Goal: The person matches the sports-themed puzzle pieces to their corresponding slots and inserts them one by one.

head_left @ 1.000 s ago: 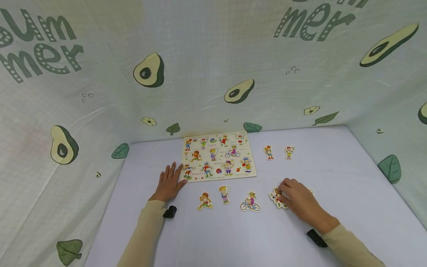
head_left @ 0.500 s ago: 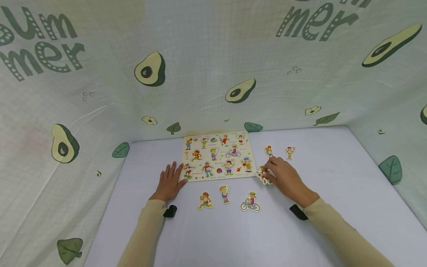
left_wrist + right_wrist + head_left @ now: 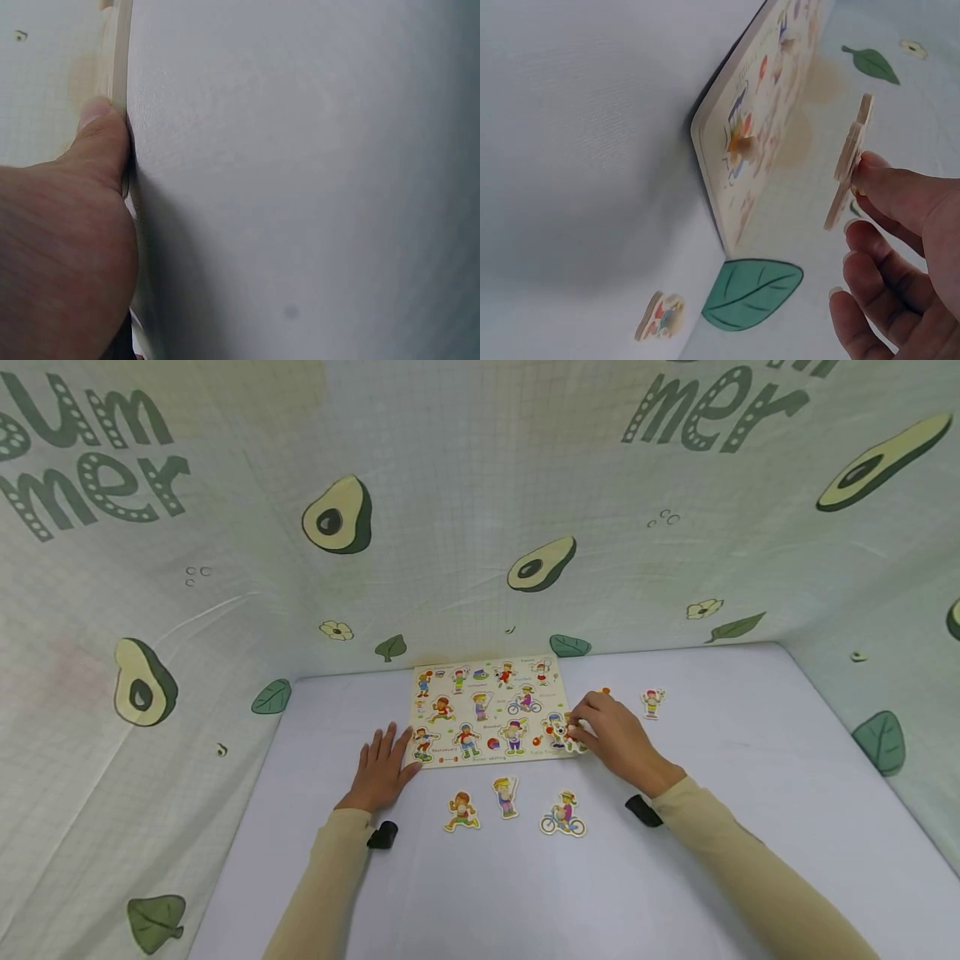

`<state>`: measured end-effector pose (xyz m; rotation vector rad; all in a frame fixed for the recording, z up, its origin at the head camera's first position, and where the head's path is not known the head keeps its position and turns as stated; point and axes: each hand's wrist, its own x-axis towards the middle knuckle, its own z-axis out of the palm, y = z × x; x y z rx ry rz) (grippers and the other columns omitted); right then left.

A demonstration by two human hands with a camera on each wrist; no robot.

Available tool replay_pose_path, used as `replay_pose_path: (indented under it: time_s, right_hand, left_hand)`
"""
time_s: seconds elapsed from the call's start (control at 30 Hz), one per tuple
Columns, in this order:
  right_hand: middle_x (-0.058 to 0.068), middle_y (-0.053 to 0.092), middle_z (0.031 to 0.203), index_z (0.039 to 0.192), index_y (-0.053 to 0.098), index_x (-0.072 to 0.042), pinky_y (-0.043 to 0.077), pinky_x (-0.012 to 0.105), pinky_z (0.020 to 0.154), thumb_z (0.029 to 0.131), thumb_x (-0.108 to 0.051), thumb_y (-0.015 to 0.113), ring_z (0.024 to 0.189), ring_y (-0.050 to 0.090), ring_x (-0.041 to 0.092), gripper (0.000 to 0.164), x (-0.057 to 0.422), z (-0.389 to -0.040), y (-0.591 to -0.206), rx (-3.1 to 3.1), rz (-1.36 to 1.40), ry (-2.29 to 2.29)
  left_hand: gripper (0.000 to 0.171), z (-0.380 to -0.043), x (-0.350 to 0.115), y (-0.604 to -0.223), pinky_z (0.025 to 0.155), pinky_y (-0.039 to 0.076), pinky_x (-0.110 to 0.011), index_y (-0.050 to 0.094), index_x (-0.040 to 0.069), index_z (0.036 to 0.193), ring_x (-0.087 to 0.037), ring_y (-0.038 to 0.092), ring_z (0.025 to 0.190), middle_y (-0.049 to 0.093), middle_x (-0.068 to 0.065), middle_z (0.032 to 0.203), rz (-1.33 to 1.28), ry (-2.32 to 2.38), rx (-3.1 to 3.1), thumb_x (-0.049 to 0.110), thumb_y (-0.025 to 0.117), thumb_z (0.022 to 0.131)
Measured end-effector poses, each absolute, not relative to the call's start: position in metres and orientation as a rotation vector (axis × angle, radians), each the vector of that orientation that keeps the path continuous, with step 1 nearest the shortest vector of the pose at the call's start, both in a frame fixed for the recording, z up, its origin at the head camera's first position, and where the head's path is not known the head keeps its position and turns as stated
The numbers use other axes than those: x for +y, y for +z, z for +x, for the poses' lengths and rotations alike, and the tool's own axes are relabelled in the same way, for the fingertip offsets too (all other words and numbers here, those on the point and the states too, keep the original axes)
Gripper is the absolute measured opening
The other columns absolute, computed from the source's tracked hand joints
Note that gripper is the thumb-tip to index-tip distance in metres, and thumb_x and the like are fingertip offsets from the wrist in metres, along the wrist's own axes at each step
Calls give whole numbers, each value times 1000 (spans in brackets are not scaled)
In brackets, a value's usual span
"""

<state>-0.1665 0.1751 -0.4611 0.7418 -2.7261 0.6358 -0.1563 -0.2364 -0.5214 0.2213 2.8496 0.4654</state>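
My right hand (image 3: 618,739) pinches a wooden puzzle piece (image 3: 573,745) with a ball painted on it, between thumb and fingers. In the right wrist view the piece (image 3: 847,157) is seen edge-on, raised above the table. It overlaps the lower right corner of the peg puzzle board (image 3: 553,695) in the head view. Many figures sit on that board, among them a table tennis player piece (image 3: 554,729). Flat on the table, fingers spread, my left hand (image 3: 378,772) lies along the board's left edge. Its thumb (image 3: 101,142) touches that edge in the left wrist view.
Loose in front of the board are a runner piece (image 3: 462,812), a golfer piece (image 3: 506,797) and a cyclist piece (image 3: 562,814). A pink-capped piece (image 3: 652,703) lies to the right. Another piece (image 3: 606,691) is mostly hidden behind my right hand. Printed cloth (image 3: 442,510) hangs behind.
My right hand has carried the ball-player piece left and away from me, from the table's right side to the board's corner. My left hand has stayed in place.
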Motion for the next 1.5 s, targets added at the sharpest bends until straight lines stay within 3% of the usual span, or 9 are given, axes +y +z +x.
replay_pose_path:
  time_s: [0.9, 1.5]
  right_hand:
    - [10, 66, 102, 98, 74, -6, 54, 42, 79, 97, -17, 79, 93, 60, 28, 12, 121, -242, -456, -2847, 714, 619]
    - [15, 66, 98, 96, 74, -2, 55, 46, 80, 98, -13, 78, 94, 63, 33, 12, 93, -294, -467, -2928, 627, 587]
  left_hand:
    - [70, -156, -233, -515, 127, 3, -67, 26, 4, 167, -52, 2, 160, 9, -28, 174, 205, 500, 2849, 32, 56, 111]
    - [72, -158, -238, -524, 127, 1, -67, 23, 5, 168, -52, -1, 160, 5, -27, 175, 220, 502, 2843, 35, 55, 110]
